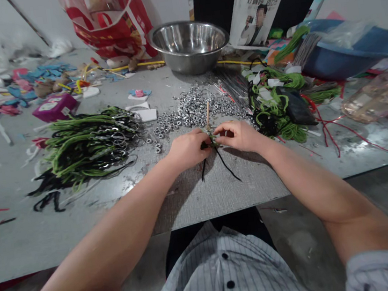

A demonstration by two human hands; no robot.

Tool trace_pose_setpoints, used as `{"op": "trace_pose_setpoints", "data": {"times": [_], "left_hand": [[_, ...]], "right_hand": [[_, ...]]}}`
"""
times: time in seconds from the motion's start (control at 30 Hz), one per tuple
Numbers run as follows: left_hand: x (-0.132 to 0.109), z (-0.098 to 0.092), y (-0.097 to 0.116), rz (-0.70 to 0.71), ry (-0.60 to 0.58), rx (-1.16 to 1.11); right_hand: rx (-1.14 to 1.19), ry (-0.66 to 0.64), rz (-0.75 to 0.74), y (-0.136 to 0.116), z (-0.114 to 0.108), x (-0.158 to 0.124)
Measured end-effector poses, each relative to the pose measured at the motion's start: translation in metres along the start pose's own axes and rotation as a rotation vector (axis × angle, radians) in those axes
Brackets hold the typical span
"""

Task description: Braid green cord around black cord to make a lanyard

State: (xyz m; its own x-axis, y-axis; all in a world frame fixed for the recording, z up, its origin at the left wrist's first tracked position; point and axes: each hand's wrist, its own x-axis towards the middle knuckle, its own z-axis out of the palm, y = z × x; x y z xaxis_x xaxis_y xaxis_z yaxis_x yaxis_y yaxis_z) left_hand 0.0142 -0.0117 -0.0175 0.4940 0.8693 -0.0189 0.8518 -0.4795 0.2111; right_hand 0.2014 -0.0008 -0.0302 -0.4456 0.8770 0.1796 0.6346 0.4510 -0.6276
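My left hand (190, 149) and my right hand (237, 135) meet over the middle of the table, fingers bent and pinched close together. Between them is a black and green cord (225, 164), whose two black ends trail down onto the tabletop. A thin wooden stick (207, 114) stands up just beyond my fingertips. The fingers partly cover the spot where cord and stick come together. Just past my hands spreads a heap of small silver metal rings (192, 107). A bundle of green and black cords with metal pieces (90, 141) lies to the left.
At the back stands a steel bowl (189, 47), beside a red and clear bag (108, 26). Tangled green cords (289, 115) lie on the right, near a blue basin (348, 51). A purple box (55, 107) sits at the left. The table's front edge runs close to my body.
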Motion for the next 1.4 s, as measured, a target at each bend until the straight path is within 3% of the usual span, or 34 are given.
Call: {"op": "trace_pose_setpoints", "data": {"times": [0.13,0.33,0.7,0.87,1.0,1.1,1.27,1.4], "left_hand": [[0.000,0.000,0.001,-0.007,-0.011,0.004],[0.000,0.000,0.001,-0.001,-0.006,0.003],[0.000,-0.001,0.000,0.003,-0.024,-0.011],[0.000,0.000,-0.001,0.006,-0.018,-0.017],[0.001,0.001,-0.002,0.013,-0.020,-0.030],[0.000,0.001,-0.004,0.024,-0.010,-0.058],[-0.001,-0.001,-0.006,0.047,0.006,-0.116],[-0.001,-0.002,-0.007,0.057,-0.006,-0.115]], "right_hand": [[-0.080,-0.108,-0.055,0.002,0.001,0.000],[-0.053,-0.080,0.002,0.000,-0.001,0.000],[-0.064,0.281,0.217,0.013,-0.009,0.004],[-0.236,0.339,0.288,0.022,-0.008,0.005],[-0.307,0.311,0.223,0.028,-0.005,0.005],[-0.274,0.313,0.094,0.024,-0.005,0.003],[-0.154,0.074,-0.179,0.010,-0.005,-0.001],[-0.148,0.014,-0.203,0.007,-0.001,-0.002]]}}
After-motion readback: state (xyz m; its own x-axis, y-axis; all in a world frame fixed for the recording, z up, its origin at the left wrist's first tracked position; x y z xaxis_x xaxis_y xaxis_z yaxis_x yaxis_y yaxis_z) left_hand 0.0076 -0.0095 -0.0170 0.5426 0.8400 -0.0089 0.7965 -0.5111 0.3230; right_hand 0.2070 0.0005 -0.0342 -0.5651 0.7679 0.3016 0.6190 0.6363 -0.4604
